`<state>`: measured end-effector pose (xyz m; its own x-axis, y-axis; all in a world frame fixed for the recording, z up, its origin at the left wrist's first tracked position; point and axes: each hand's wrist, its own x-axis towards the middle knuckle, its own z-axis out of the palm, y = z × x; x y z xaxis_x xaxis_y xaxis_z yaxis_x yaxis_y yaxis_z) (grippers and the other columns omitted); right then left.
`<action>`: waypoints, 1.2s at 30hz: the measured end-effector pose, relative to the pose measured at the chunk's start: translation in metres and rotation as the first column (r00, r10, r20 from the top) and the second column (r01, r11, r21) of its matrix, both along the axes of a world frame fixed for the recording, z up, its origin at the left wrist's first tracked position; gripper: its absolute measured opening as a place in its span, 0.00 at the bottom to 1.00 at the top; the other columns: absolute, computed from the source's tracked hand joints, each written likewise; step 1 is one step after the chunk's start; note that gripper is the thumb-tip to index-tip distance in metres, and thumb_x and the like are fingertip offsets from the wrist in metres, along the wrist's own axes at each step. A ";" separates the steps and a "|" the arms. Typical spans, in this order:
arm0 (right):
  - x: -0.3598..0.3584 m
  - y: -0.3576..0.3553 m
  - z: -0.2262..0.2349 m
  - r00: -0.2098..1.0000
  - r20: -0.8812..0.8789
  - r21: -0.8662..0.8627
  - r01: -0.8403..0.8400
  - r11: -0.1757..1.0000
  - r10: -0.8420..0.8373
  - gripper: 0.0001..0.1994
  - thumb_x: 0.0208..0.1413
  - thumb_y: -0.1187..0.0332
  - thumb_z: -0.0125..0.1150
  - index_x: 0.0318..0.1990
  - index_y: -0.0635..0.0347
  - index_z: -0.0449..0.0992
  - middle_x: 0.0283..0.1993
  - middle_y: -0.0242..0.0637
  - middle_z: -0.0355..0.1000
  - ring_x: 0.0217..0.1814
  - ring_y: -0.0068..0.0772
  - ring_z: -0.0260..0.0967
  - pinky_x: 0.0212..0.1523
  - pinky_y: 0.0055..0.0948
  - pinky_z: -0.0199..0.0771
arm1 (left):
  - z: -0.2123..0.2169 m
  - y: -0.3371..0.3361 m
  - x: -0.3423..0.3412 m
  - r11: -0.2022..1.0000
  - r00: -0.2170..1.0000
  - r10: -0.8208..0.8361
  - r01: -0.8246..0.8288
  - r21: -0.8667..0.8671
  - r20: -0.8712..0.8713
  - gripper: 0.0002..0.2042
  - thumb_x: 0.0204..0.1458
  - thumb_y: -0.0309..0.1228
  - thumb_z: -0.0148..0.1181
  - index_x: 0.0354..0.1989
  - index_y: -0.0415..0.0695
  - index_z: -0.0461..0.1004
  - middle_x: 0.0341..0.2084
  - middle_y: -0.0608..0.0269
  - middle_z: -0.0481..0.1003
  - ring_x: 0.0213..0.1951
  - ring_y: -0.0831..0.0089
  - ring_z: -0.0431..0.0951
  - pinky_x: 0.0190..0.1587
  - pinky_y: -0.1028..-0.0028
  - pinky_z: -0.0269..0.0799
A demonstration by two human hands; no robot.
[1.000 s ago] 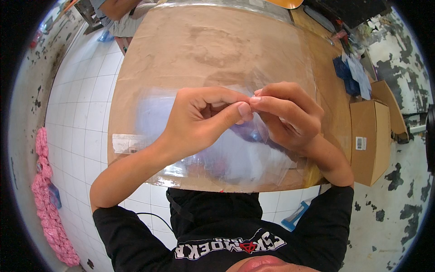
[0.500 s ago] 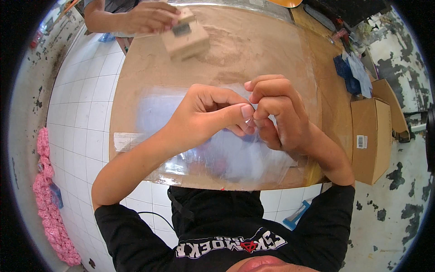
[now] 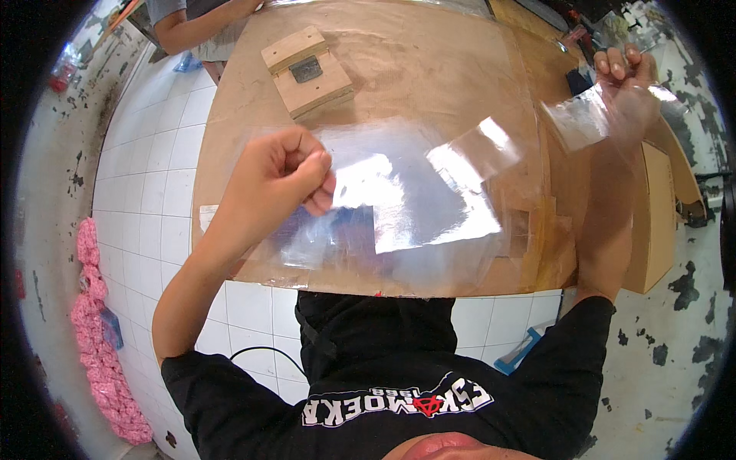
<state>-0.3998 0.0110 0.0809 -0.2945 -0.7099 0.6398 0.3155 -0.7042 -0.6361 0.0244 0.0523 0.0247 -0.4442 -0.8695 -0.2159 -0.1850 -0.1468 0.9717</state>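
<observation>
Pinching the corner of a clear, glossy plastic film sheet, the left hand sits at about nine o'clock from the table's middle, thumb and forefinger pressed together on the film and the other fingers curled in. The right hand is raised far out at two o'clock, well apart from the left, its fingertips closed on a second, smaller transparent piece of film that hangs in the air off the table's edge.

Judging from how things lie, the two layers of film are already separated: one piece is clear of the board, while the larger sheet lies mostly flat on the round brown wooden tabletop, with one corner flap curling up at about one o'clock of it. What seems left is dealing with the freed piece and settling or lifting the sheet under the left hand; whether more layers lie below it I cannot tell, as the film is see-through and glary.

At eleven o'clock on the table stands a small pale wooden block with a dark inset square, untouched. Another person's arm shows at the far rim, beyond it. A pink knitted heap lies on the white tiled floor at eight o'clock, and a brown cardboard box stands at three o'clock.
</observation>
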 end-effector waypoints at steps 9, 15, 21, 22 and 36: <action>0.113 0.011 -0.023 0.858 -0.504 0.212 0.013 0.977 0.098 0.02 0.60 0.73 0.53 0.38 0.57 0.68 0.26 0.26 0.63 0.21 0.15 0.57 0.19 0.16 0.57 | 0.021 0.021 0.004 0.783 0.866 0.183 0.157 -0.602 0.465 0.17 0.50 0.36 0.65 0.43 0.38 0.74 0.19 0.64 0.74 0.22 0.80 0.73 0.23 0.80 0.68; 0.206 0.033 -0.047 0.654 -0.755 -0.083 -0.008 0.997 -0.058 0.14 0.49 0.65 0.69 0.37 0.63 0.72 0.25 0.40 0.73 0.23 0.23 0.71 0.24 0.23 0.70 | 0.014 0.017 -0.031 0.949 0.988 0.023 -0.070 -0.307 -0.152 0.22 0.50 0.31 0.66 0.53 0.39 0.68 0.24 0.61 0.76 0.27 0.78 0.77 0.29 0.81 0.71; 0.196 0.014 -0.034 0.583 -0.651 0.525 -0.116 0.843 0.486 0.12 0.53 0.63 0.66 0.36 0.63 0.75 0.25 0.34 0.73 0.23 0.21 0.70 0.24 0.21 0.71 | 0.008 0.001 0.005 0.966 0.948 0.207 -0.238 -0.106 -0.242 0.14 0.55 0.26 0.60 0.49 0.39 0.71 0.27 0.59 0.78 0.31 0.75 0.79 0.32 0.79 0.74; 0.190 0.009 -0.039 0.561 -0.630 0.582 -0.115 0.805 0.536 0.12 0.54 0.63 0.65 0.36 0.63 0.75 0.25 0.33 0.73 0.23 0.21 0.70 0.24 0.20 0.71 | 0.005 -0.001 0.014 0.955 0.934 0.254 -0.284 -0.091 -0.250 0.14 0.55 0.26 0.60 0.48 0.39 0.71 0.27 0.59 0.78 0.31 0.75 0.79 0.33 0.79 0.74; 0.187 -0.063 -0.064 0.668 -0.302 0.926 0.036 0.375 0.680 0.15 0.53 0.56 0.61 0.31 0.61 0.73 0.26 0.35 0.70 0.23 0.26 0.67 0.23 0.22 0.69 | -0.014 -0.055 0.049 0.946 0.975 0.219 -0.224 0.233 0.047 0.17 0.57 0.38 0.54 0.23 0.37 0.75 0.17 0.56 0.76 0.14 0.74 0.75 0.17 0.78 0.73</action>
